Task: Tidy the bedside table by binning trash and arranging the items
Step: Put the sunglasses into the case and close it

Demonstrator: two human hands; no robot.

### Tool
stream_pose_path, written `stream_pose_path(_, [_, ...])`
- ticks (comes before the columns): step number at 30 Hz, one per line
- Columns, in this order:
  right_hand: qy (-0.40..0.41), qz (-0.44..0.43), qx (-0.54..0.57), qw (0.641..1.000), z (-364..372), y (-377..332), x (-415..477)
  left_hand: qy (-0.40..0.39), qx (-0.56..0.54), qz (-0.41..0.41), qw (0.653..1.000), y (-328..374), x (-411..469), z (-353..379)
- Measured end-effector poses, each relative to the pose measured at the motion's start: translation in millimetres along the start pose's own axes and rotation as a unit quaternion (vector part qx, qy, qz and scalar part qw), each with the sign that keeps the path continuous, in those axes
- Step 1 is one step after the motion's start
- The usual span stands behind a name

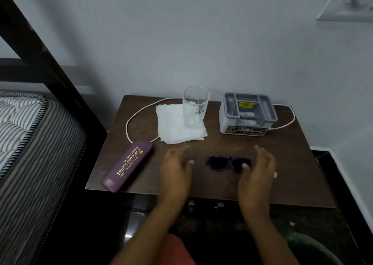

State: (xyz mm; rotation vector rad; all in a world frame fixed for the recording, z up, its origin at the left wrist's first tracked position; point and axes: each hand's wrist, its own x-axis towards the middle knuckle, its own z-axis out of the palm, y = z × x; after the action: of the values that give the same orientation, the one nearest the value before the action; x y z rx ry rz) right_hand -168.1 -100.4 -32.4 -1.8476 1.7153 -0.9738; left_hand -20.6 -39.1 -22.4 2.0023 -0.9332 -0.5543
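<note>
Blue-framed sunglasses (224, 163) lie folded on the dark wooden bedside table (286, 163), near its front. My left hand (176, 166) hovers just left of them, fingers spread, holding nothing. My right hand (257, 168) is at their right end, fingers apart, its thumb resting over the right lens. A purple glasses case (127, 164) lies shut at the table's front left. Behind, an empty clear glass (195, 106) stands on a white tissue (175, 127).
A grey plastic organiser box (248, 113) stands at the back right. A white cable (137, 115) loops along the back from the case to the box. A striped mattress (26, 135) and dark bed frame are at the left. The wall is directly behind.
</note>
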Motion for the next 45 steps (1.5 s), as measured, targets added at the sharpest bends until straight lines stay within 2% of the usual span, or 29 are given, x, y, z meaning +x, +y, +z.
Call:
stream_pose_path(2, [-0.055, -0.086, 0.035, 0.994, 12.4, -25.2, -4.8, 0.071, 0.092, 0.069, 0.991, -18.7, -2.4, -46.8])
stream_pose_path(4, [-0.129, -0.213, 0.016, 0.968, 36.9, -52.9, -14.9, 0.118, 0.201, 0.042, 0.971, -40.9, -7.0, -87.9])
stream_pose_path(7, [-0.208, -0.416, -0.103, 0.879, 84.7, -86.3, -37.0, 0.089, 0.264, -0.092, 0.956, -68.5, -12.3, -117.4])
stream_pose_path(10, [-0.217, -0.504, -0.199, 0.812, 120.2, -106.3, -46.8, 0.040, 0.288, -0.093, 0.952, -85.8, -8.7, -121.0])
stream_pose_path(12, [-0.238, -0.509, -0.234, 0.793, 131.8, -109.0, -42.8, 0.021, 0.269, -0.047, 0.962, -95.0, -1.8, -121.0])
stream_pose_path(15, [-0.251, -0.512, -0.236, 0.787, 132.0, -103.1, -35.2, -0.006, 0.201, 0.010, 0.979, -97.5, 3.8, -119.5])
stream_pose_path(20, [-0.235, -0.492, -0.234, 0.805, 98.9, -71.0, -27.3, -0.069, 0.147, 0.101, 0.981, -96.9, 11.6, -108.8])
stream_pose_path(26, [-0.185, -0.453, -0.281, 0.826, 66.1, -34.5, -30.9, -0.123, 0.079, 0.112, 0.983, -94.2, 16.0, -88.3])
stream_pose_path(28, [-0.196, -0.434, -0.307, 0.824, 60.6, -32.1, -30.1, -0.141, 0.051, 0.098, 0.984, -92.7, 18.7, -80.9])
stream_pose_path(30, [-0.199, -0.437, -0.349, 0.804, 60.3, -31.4, -29.2, -0.152, 0.037, 0.086, 0.984, -91.8, 20.2, -76.0])
stream_pose_path(34, [-0.165, -0.488, -0.431, 0.740, 64.2, -31.9, -29.7, -0.163, 0.016, 0.076, 0.984, -88.8, 20.6, -73.2])
stream_pose_path(37, [-0.127, -0.517, -0.436, 0.726, 63.1, -34.3, -30.0, -0.159, -0.002, 0.074, 0.984, -89.6, 19.0, -71.5])
stream_pose_path(40, [-0.137, -0.525, -0.390, 0.744, 63.3, -29.2, -29.4, -0.151, -0.016, 0.072, 0.986, -93.3, 16.9, -72.0])
stream_pose_path(43, [-0.208, -0.469, -0.282, 0.811, 51.9, -23.6, -30.1, -0.139, -0.036, 0.071, 0.987, -100.3, 14.1, -73.5])
stream_pose_path(45, [-0.226, -0.398, -0.195, 0.867, 36.7, -20.9, -31.9, -0.127, -0.059, 0.057, 0.988, -104.2, 11.8, -73.1])
